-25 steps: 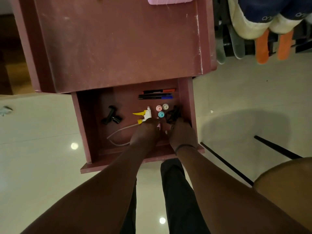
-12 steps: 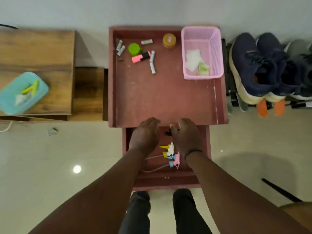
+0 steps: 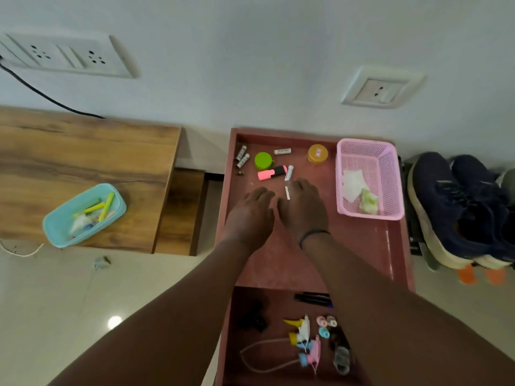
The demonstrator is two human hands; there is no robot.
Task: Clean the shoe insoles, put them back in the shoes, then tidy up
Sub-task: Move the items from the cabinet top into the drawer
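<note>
Left hand: left hand (image 3: 249, 215) held palm-down over the reddish-brown table top (image 3: 362, 246), fingers loosely bent, gripping nothing visible.
Right hand: right hand (image 3: 303, 208), dark band at the wrist, just beside the left one; whether its fingers hold anything cannot be told. A small white battery (image 3: 287, 193) shows at its fingertips; contact unclear.
Shoes: pair of dark navy fabric shoes with pale soles (image 3: 457, 210), on a rack right of the table; orange insole ends (image 3: 480, 275) protrude below them.
Basket: pink perforated plastic basket (image 3: 393, 168) at the table's far right corner, containing white folded tissue (image 3: 351, 185) and a crumpled pale green wipe (image 3: 369, 201).
Table top, far end: three more white batteries, two side by side (image 3: 242, 156) near the left rim, one (image 3: 282, 151) lying crosswise; round green lid (image 3: 263, 161); pink highlighter with black cap (image 3: 272, 172); further battery (image 3: 289, 173) just beside it; round amber jar lid (image 3: 317, 154).
Drawer: open reddish-brown drawer (image 3: 231, 344) under the near edge, holding dark marker pens (image 3: 312, 298), a yellow-and-white spray trigger head (image 3: 299, 325) with tube, a pink-and-blue spray head (image 3: 310, 355), small round pastel caps (image 3: 324, 325), black clips (image 3: 255, 321).
Side unit: wooden cabinet (image 3: 83, 151) to the left, bearing a light blue plastic tub (image 3: 53, 227) with yellow sticks inside.
Wall: two white socket plates (image 3: 381, 87), (image 3: 67, 55); black cable (image 3: 41, 93) below the left one.
</note>
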